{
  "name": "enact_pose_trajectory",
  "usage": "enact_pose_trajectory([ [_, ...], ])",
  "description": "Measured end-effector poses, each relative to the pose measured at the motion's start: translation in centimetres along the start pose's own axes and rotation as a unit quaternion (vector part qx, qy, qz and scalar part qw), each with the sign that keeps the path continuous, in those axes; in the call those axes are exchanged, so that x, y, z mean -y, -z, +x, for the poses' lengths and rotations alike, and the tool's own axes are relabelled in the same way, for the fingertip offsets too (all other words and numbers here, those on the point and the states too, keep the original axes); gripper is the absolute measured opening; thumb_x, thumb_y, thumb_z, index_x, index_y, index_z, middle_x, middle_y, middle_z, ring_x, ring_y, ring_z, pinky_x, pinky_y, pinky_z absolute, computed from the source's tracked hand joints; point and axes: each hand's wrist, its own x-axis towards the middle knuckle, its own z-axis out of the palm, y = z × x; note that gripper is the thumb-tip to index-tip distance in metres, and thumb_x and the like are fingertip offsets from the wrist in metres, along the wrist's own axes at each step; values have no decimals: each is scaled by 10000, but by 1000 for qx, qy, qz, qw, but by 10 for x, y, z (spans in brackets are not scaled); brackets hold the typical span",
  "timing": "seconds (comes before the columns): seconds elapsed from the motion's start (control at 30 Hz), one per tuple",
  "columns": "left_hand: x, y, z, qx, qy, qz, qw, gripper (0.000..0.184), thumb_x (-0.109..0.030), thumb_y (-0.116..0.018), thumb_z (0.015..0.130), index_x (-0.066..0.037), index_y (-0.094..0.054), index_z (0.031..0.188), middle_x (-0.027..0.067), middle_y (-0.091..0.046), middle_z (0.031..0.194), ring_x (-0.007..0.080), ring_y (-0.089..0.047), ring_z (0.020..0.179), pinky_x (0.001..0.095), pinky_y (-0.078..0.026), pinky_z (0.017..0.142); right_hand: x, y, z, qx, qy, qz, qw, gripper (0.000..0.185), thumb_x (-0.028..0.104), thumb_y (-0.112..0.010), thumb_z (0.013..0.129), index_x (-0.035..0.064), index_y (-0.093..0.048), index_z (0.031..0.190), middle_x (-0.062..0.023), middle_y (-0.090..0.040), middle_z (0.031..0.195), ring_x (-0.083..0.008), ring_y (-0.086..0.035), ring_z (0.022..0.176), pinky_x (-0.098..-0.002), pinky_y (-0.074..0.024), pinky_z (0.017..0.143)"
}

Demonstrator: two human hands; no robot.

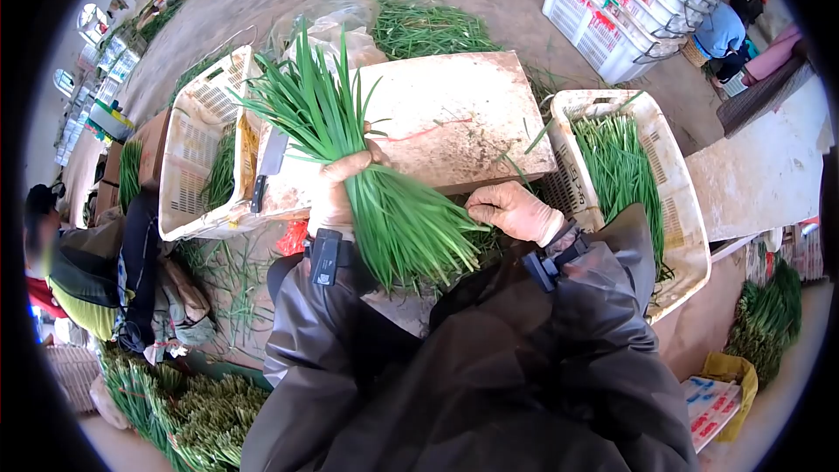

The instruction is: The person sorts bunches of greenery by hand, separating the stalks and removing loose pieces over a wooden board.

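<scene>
A thick bunch of green garlic chives (398,210) lies slantwise across my lap side of the board, its leafy tips up and left, its pale stem ends down and right. My gloved left hand (336,185) is wrapped round its middle. Beside the stem ends, my gloved right hand (517,212) has its fingers pinched together; what they hold, if anything, is too small to make out. In front of me is a dirty white board (454,122) with a thin red tie (428,130) on it. A knife (269,166) rests at the board's left edge.
Crates flank the board: the left crate (188,166) and the right crate (690,210) both hold chives. Loose chives (428,26) lie behind it. Stacked white crates (603,22) stand at the back right. A seated person (79,271) is at the left.
</scene>
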Motion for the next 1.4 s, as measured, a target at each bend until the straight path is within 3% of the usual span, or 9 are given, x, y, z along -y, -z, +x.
enact_pose_trajectory([
  [0.17, -2, 1, 1, -13, -13, 5, 1000, 524, -80, -774, 789, -35, -613, 1286, 87, -672, 893, 256, -674, 835, 481, -563, 878, -8, 4, -5, -98, -39, -356, 929, 200, 209, -634, 961, 53, -759, 957, -135, -780, 962, -384, -743, 912, -450, -588, 782],
  [0.23, -4, 4, 2, -15, -19, 0, 1000, 529, -77, -768, 793, -34, -608, 1296, 87, -673, 902, 259, -677, 843, 485, -566, 888, -39, 13, -4, 4, -228, -502, 835, 223, 113, -643, 908, 86, -783, 1079, -160, -774, 925, -358, -767, 912, -463, -600, 751],
  [0.37, -5, 11, 4, -10, -10, 2, 1000, 540, -67, -752, 801, -30, -596, 1317, 95, -675, 915, 270, -684, 863, 481, -572, 902, -53, 24, -16, 34, -345, -486, 802, 295, 158, -688, 867, 19, -761, 1117, -187, -787, 997, -392, -764, 959, -484, -605, 816],
  [0.53, 9, 3, 7, -11, 18, 5, 1000, 529, -41, -744, 804, -7, -600, 1311, 124, -680, 918, 293, -693, 876, 453, -584, 880, -16, 8, 1, -117, -66, -39, 990, 851, 550, -764, 905, -3, -503, 1497, -289, -618, 1380, -424, -584, 1317, -444, -474, 1101],
  [0.67, 24, -21, 6, -38, 32, 42, 998, 495, -25, -741, 815, 8, -603, 1289, 112, -689, 912, 263, -695, 851, 392, -594, 813, 25, -29, 17, -5, 2, 128, 992, 1198, 458, -874, 848, -116, -155, 1615, -345, -275, 1656, -393, -286, 1559, -403, -278, 1269],
  [0.77, 42, -32, 7, -67, 18, 94, 993, 360, -46, -762, 839, -11, -662, 1183, 80, -705, 937, 210, -686, 826, 358, -582, 774, 30, -56, 28, -20, 56, 245, 968, 1345, 442, -951, 757, -87, -78, 1632, -293, -376, 1600, -346, -384, 1491, -394, -322, 1238],
  [1.07, 92, -52, 13, -65, -1, 4, 998, 567, -53, -777, 901, -19, -554, 1422, 117, -666, 1285, 253, -644, 1168, 413, -535, 1017, -5, -69, 29, -33, -54, 412, 909, 763, 141, -910, 772, 7, -543, 1427, -67, -652, 1331, -188, -593, 1242, -351, -453, 1099],
  [1.27, 82, -57, 25, -16, 62, -52, 997, 806, -158, -705, 959, 8, -262, 1611, 183, -541, 1441, 297, -546, 1313, 457, -468, 1105, -12, -57, 19, -47, -68, 580, 811, 607, 117, -804, 822, 36, -606, 1390, -63, -692, 1282, -201, -647, 1180, -367, -495, 1064],
  [1.4, 74, -45, 33, 60, 42, 33, 997, 789, -188, -711, 966, -31, -295, 1618, 148, -586, 1442, 268, -612, 1265, 403, -476, 1104, -10, -50, 17, -16, -60, 660, 749, 668, 202, -766, 837, 51, -555, 1453, -87, -676, 1318, -248, -658, 1188, -412, -510, 1075],
])
